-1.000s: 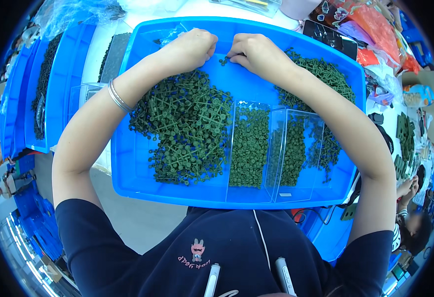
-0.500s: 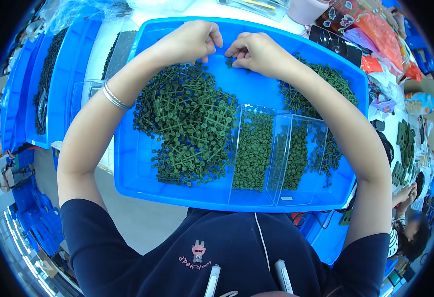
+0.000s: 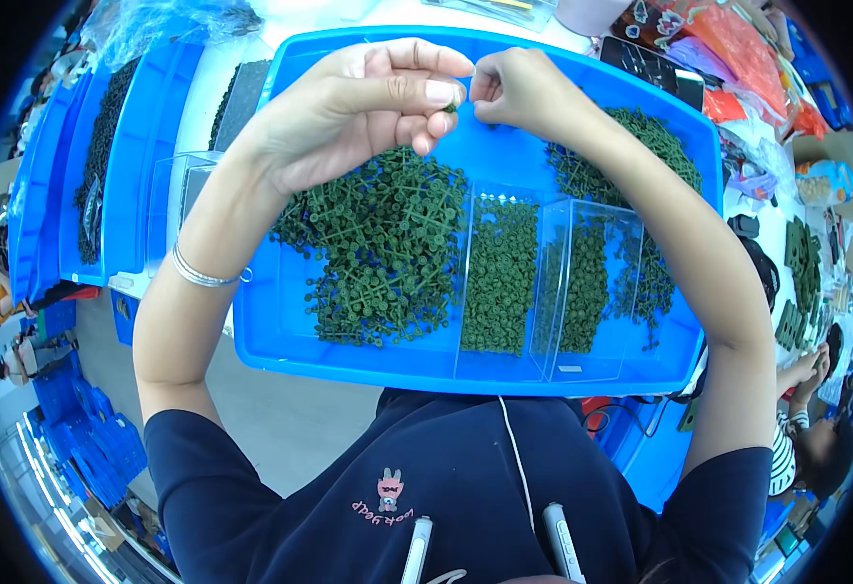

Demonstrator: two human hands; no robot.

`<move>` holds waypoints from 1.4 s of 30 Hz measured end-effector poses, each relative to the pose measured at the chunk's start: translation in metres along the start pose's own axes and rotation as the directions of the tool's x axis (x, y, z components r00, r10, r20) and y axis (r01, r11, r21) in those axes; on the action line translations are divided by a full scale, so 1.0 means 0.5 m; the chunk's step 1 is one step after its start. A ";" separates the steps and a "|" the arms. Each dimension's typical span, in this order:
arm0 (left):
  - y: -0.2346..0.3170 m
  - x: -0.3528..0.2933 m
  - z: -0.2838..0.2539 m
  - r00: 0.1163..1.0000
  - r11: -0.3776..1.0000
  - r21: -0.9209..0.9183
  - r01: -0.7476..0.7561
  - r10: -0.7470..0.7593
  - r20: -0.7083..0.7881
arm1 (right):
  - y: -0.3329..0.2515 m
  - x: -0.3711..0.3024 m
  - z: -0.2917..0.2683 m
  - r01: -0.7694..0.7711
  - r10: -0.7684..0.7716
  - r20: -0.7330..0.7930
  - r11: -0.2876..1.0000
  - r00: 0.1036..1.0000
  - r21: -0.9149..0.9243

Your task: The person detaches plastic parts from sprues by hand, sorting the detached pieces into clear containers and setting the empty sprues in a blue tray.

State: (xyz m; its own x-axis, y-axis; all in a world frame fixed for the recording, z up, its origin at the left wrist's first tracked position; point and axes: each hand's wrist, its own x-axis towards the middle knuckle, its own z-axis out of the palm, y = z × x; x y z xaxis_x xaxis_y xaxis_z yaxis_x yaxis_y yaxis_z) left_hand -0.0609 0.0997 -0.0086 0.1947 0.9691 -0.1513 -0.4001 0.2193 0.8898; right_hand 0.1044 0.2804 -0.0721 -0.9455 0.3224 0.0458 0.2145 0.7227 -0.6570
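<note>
My left hand (image 3: pixel 353 107) is closed, its thumb and fingers pinching a small green plastic piece (image 3: pixel 451 108) above the far part of a blue tray (image 3: pixel 368 362). Beside it, my right hand (image 3: pixel 533 92) has its fingers curled together; whatever they hold is hidden. Below my left hand lies a heap of dark green plastic sprues (image 3: pixel 387 243) with small round ends. Two clear boxes (image 3: pixel 494 364) stand side by side in the tray with small round green pieces (image 3: pixel 499 277) in them. Another green pile (image 3: pixel 655 146) lies under my right forearm.
More blue trays (image 3: pixel 134 156) with dark parts stand at the left. Crumpled clear plastic (image 3: pixel 168 29) lies at the far left. A dark phone-like slab (image 3: pixel 640 63) and red plastic bags (image 3: pixel 728 54) are at the far right. Another person's hands (image 3: pixel 811 375) show at the right edge.
My left hand has turned palm-up and moved right, close to my right hand, now showing the small piece in its pinch. My right hand has shifted slightly right and farther away.
</note>
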 end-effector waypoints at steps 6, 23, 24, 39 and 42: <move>-0.014 0.005 0.101 0.998 0.996 0.085 -0.039 0.035 0.052 | -0.083 -0.159 -0.118 -0.028 0.041 -0.056 0.976 0.998 0.217; -0.084 -0.018 0.212 0.996 0.625 0.780 0.027 -0.084 0.033 | -0.121 -0.351 -0.150 0.010 0.006 -0.150 0.995 0.989 0.102; -0.078 -0.022 0.216 0.996 0.539 0.843 0.003 -0.075 0.044 | -0.111 -0.327 -0.149 0.038 -0.025 -0.155 0.996 0.988 0.083; 0.016 -0.020 -0.039 0.945 0.579 0.793 0.192 0.109 -0.308 | 0.000 0.064 0.047 -0.024 0.016 0.226 0.999 0.974 0.033; -0.003 -0.030 -0.048 0.949 0.611 0.765 0.205 0.066 -0.307 | 0.001 0.075 0.044 -0.031 0.013 0.246 0.997 0.969 0.073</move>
State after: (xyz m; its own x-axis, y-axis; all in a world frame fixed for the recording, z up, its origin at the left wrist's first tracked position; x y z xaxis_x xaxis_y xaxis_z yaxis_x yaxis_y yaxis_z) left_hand -0.0846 0.0873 -0.0181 -0.1170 0.9691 -0.2170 0.4804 0.2464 0.8417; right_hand 0.0638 0.2793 -0.0876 -0.9739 0.1710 -0.1492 0.2259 0.6659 -0.7111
